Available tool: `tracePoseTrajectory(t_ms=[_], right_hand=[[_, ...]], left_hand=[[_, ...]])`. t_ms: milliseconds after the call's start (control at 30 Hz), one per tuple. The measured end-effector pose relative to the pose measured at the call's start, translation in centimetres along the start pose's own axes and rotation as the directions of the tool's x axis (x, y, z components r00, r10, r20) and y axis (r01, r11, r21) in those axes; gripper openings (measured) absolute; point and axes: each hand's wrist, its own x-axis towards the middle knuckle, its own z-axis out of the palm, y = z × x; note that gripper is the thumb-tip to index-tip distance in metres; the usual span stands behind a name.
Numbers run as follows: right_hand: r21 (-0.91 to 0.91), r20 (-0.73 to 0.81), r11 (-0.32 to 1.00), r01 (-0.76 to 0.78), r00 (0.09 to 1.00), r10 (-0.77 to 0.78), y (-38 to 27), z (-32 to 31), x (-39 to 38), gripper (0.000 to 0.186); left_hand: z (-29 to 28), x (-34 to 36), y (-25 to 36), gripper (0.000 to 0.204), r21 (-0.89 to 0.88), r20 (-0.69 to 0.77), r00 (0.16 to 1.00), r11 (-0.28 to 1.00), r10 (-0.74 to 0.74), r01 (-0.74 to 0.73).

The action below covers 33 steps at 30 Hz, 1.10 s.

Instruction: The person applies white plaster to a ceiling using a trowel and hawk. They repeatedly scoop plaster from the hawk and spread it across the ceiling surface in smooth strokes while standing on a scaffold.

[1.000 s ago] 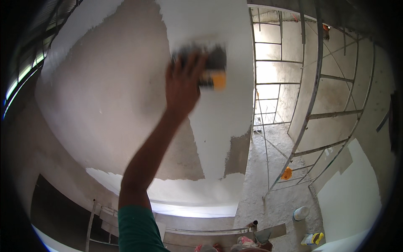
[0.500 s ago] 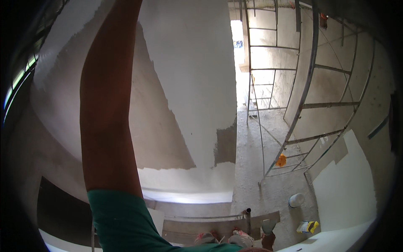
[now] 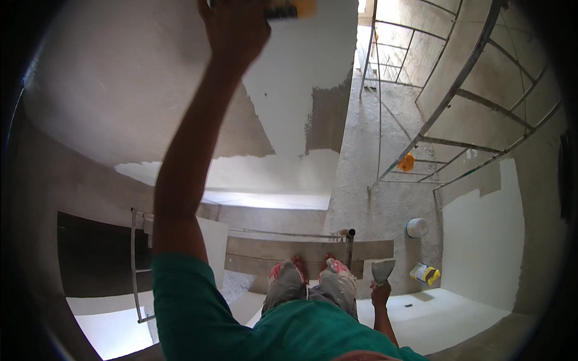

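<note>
gripping: the left hand (image 3: 238,33) was closed on a spreader (image 3: 289,9), fingertips cropped by the top edge.
spreader: at top centre, it ran rightward from that nearer hand, long axis roughly sideways, over the patchy wall (image 3: 289,84).
right hand (image 3: 380,293): held a scraper (image 3: 383,271), lower right, blade upward.
</note>
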Motion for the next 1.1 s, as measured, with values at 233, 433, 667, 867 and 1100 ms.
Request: tracePoseTrajectory(t_ms=[233,433,667,867,1100], right_hand=[[0.037,0.043,0.995,-0.087,0.995,0.086,5.4,0.1,0.2,0.008],[-0.015,0.03,0.966,-0.257,0.966,0.257,4.8,-1.3,-0.7,0.007],[-0.114,0.045,0.97,-0.213,0.975,0.219,6.4,-0.7,-1.3,0.007],[-0.136,0.115,0.991,0.006,0.993,0.01,2.4,0.9,0.3,0.004],[-0.059,0.054,0.997,0.043,0.998,-0.04,-2.2,1.8,3.5,0.01]], left_hand=[[6.2,-23.1,5.7,0.073,-0.158,0.356,0.93,0.974,-0.096,0.161],[11.3,-37.9,10.4,0.069,-0.208,0.481,0.874,0.96,-0.067,0.188],[10.2,-48.0,12.6,0.065,-0.283,0.612,0.791,0.93,-0.011,0.232],[1.2,-29.6,6.0,0.068,-0.421,0.493,0.864,0.896,0.099,0.138],[-5.1,8.9,-3.1,0.068,-0.187,-0.196,0.981,0.982,-0.003,-0.034]])
